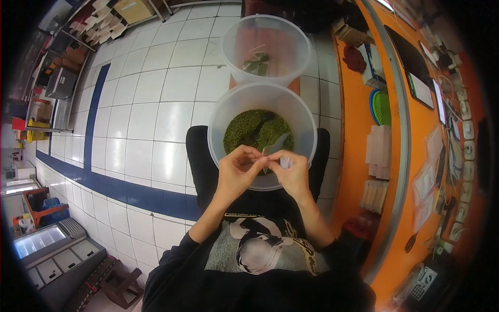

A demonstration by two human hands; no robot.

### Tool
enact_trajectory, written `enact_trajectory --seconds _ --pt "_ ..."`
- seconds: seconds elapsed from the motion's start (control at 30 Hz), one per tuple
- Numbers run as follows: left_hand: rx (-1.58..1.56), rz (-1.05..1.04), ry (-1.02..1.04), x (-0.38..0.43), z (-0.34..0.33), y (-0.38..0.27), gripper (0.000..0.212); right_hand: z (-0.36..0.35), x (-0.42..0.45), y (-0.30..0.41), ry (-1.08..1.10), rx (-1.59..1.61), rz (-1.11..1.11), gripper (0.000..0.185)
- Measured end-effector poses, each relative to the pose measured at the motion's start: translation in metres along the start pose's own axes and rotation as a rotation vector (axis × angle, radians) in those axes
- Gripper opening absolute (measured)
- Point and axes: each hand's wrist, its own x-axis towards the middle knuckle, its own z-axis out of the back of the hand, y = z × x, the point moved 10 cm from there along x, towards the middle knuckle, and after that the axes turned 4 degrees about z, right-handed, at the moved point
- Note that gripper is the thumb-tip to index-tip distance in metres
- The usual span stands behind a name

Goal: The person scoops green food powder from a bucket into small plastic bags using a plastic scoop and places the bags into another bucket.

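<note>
Both my hands are raised over the near side of a translucent plastic tub (298, 105) between my knees. Finely chopped green herb or leaf material (243, 126) covers the tub's bottom, with a dark hollow in it. A small, thin plastic packet (277, 143) is pinched between the fingertips of my left hand (239, 169) and my right hand (294, 171), which meet at its lower end. Something whitish and translucent (286, 162) shows by my right fingers; its kind is unclear. Beyond stands a second translucent tub (300, 43) holding several small green-filled packets (257, 67).
An orange counter (405, 187) with devices and plastic bags runs along my right. Boxes and a green round item (380, 107) sit on its lower shelf. White floor tiles (171, 85) lie left, with metal shelving (72, 113) and a brown stool (122, 284) farther out.
</note>
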Motion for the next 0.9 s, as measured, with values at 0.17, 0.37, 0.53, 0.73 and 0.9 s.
enact_trajectory --seconds 0.17,0.37,0.53,0.73,0.9 --pt "0.028 0.044 0.056 0.005 -0.001 0.008 0.014 -0.002 0.006 -0.005 0.04 0.037 0.08 0.009" --pt "0.569 -0.178 0.014 0.0 -0.013 -0.011 0.01 0.004 0.0 0.029 -0.138 -0.358 0.501 0.015" --pt "0.461 -0.172 -0.066 -0.002 -0.008 -0.012 0.012 -0.004 0.004 0.035 -0.123 -0.343 0.53 0.023" --pt "0.721 -0.161 -0.157 0.015 0.012 -0.039 0.027 -0.022 0.012 0.048 0.073 -0.559 0.611 0.023" --pt "0.946 -0.596 0.112 0.012 -0.018 -0.081 0.064 -0.027 0.046 0.052 0.306 -0.471 0.539 0.02"
